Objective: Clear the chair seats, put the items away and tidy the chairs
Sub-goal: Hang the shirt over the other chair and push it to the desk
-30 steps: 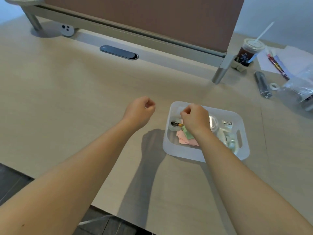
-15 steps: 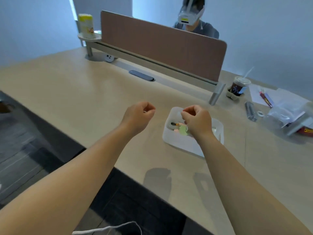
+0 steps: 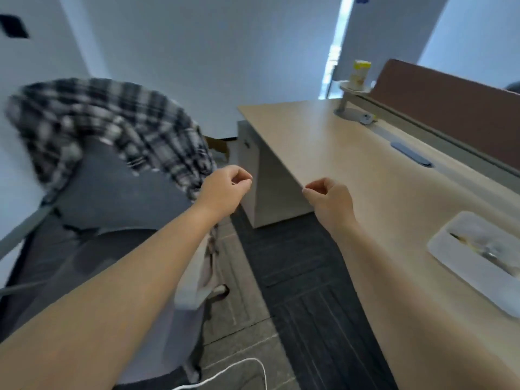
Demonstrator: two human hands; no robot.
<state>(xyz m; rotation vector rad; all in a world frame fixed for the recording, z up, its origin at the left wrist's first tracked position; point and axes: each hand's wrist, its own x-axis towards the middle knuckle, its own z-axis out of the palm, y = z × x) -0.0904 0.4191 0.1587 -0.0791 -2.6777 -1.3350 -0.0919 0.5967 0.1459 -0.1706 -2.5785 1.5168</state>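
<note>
Both hands, left [image 3: 225, 190] and right [image 3: 329, 201], hang with fingers curled, gripping nothing; black-and-white checked shirt [image 3: 112, 128] blurs over the grey chair [image 3: 112, 192].

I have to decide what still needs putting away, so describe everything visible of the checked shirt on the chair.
The checked shirt is a soft woven fabric in a black, grey and white plaid. It is draped over the top of the grey chair backrest, hanging down both sides in loose folds, with its lower edge trailing toward the left hand. It looks blurred, so buttons or a collar cannot be made out. Neither hand grips it.
</note>
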